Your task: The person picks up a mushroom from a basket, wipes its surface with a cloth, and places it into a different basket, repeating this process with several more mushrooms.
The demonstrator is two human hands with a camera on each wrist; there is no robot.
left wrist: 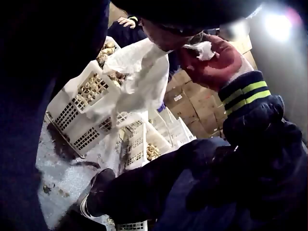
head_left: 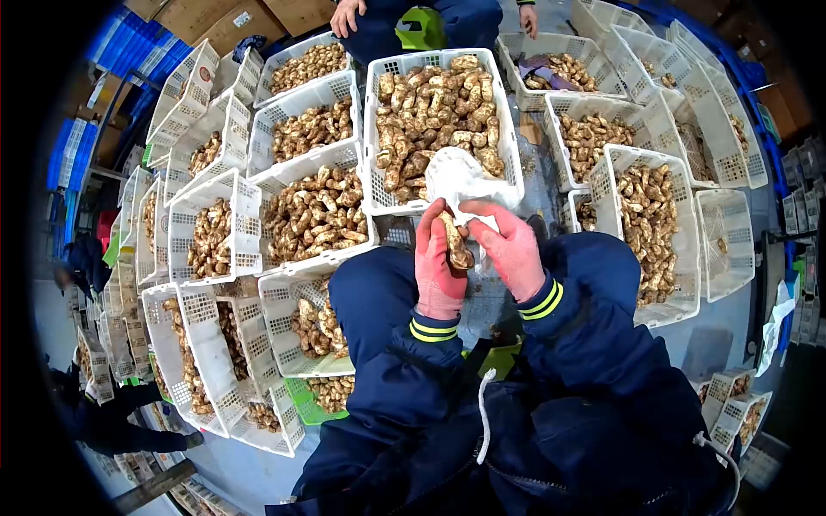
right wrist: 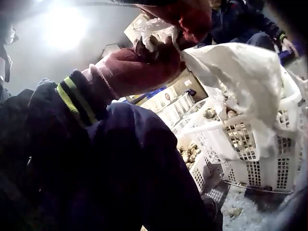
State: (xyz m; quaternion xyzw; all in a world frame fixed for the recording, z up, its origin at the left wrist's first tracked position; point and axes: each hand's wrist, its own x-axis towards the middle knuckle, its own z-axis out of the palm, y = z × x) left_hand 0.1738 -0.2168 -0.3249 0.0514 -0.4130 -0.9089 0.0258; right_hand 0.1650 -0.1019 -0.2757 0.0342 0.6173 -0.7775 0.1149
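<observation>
In the head view, the left hand (head_left: 440, 262), in a pink glove, grips a brown mushroom (head_left: 457, 241) that tilts between the two hands. The gloved right hand (head_left: 509, 249) pinches a white cloth (head_left: 465, 178) close to the mushroom's upper end. The rest of the cloth drapes over the near edge of a white crate (head_left: 372, 138) heaped with mushrooms. Both wrist views show the cloth hanging from the hands in front of the crate; the mushroom is largely hidden there.
White baskets of mushrooms (head_left: 314, 215) stand in rows on the left, with more on the right, including a tilted one (head_left: 650, 228). Another person's hand (head_left: 348, 15) rests on a knee beyond the central crate. Cardboard boxes (left wrist: 199, 103) are stacked behind.
</observation>
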